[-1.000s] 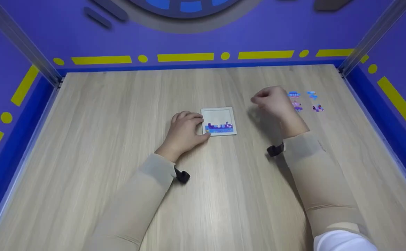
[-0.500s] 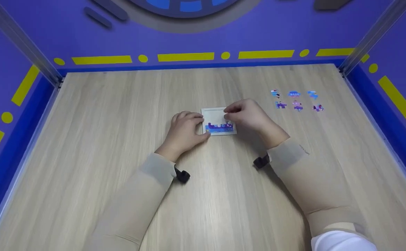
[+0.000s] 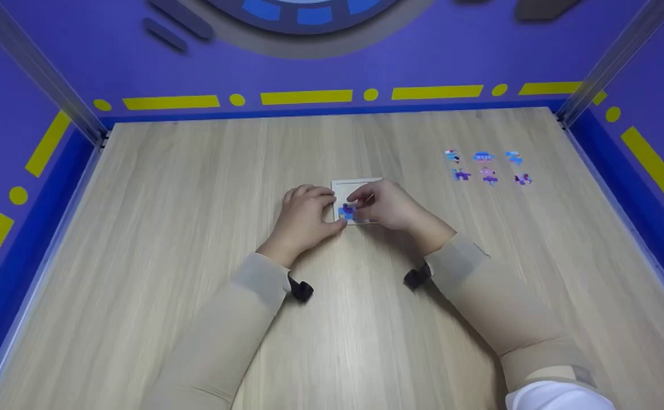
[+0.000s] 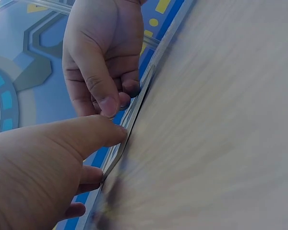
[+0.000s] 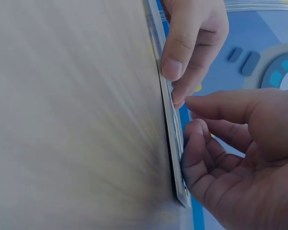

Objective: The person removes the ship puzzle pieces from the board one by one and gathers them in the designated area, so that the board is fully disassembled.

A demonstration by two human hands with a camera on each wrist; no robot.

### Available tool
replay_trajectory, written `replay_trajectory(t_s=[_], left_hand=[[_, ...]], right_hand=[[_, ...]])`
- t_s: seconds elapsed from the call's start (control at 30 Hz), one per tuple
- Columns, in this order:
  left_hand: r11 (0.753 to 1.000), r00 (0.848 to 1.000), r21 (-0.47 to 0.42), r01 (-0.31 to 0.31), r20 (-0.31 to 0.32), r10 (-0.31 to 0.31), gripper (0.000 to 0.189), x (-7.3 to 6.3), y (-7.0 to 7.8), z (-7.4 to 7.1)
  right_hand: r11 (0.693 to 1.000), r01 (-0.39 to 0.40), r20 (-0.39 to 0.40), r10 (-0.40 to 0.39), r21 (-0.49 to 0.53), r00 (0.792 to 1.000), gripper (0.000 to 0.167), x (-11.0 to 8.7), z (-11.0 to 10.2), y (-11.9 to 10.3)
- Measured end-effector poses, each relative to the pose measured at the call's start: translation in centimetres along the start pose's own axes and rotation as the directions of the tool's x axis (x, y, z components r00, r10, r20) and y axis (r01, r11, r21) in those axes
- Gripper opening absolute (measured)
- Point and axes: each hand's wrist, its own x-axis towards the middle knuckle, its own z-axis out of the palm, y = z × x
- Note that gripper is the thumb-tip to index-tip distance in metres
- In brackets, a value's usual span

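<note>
A small white puzzle tray (image 3: 340, 189) lies mid-table with jigsaw pieces (image 3: 345, 213) in blue and purple along its near side. My left hand (image 3: 305, 215) holds the tray's left edge, thumb at the near corner and fingers farther up the side. Over the tray's right half is my right hand (image 3: 390, 206), its thumb and fingertips brought together in a pinch on a puzzle piece that the fingers almost wholly hide. In the left wrist view, the right hand (image 4: 103, 62) is just beyond the left thumb, above the thin tray edge (image 4: 116, 155).
Several loose puzzle pieces (image 3: 488, 173) lie in two rows at the back right of the wooden table (image 3: 195, 188). Purple-blue panels (image 3: 309, 74) with yellow marks stand along the back and both sides.
My right hand has moved left from beside the loose pieces to above the tray, then lower over its near part. The left hand stays at the tray's edge.
</note>
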Motion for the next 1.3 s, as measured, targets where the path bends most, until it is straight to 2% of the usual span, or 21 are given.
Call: replay_trajectory(t_s=[0.47, 0.7, 0.97, 1.3], left_hand=[[1.0, 1.0, -0.003, -0.008, -0.005, 0.007, 0.062, 0.09, -0.01, -0.07], [1.0, 1.0, -0.003, -0.002, -0.005, 0.002, 0.062, 0.1, -0.01, -0.07], [1.0, 1.0, -0.004, 0.007, 0.003, -0.007, 0.063, 0.03, 0.0, -0.04], [1.0, 1.0, -0.003, 0.01, 0.012, -0.01, 0.062, 0.02, 0.12, -0.17]], right_hand=[[0.997, 0.028, 0.051, -0.024, -0.073, 0.998, 0.048, 0.1, 0.34, 0.35], [0.994, 0.039, 0.09, -0.03, -0.101, 0.995, 0.046, 0.24, 0.29, 0.11], [0.996, 0.042, 0.118, -0.033, -0.077, 0.992, 0.04, 0.46, 0.35, 0.14], [0.999, 0.036, 0.096, -0.032, -0.035, 0.995, 0.037, 0.45, 0.55, 0.34]])
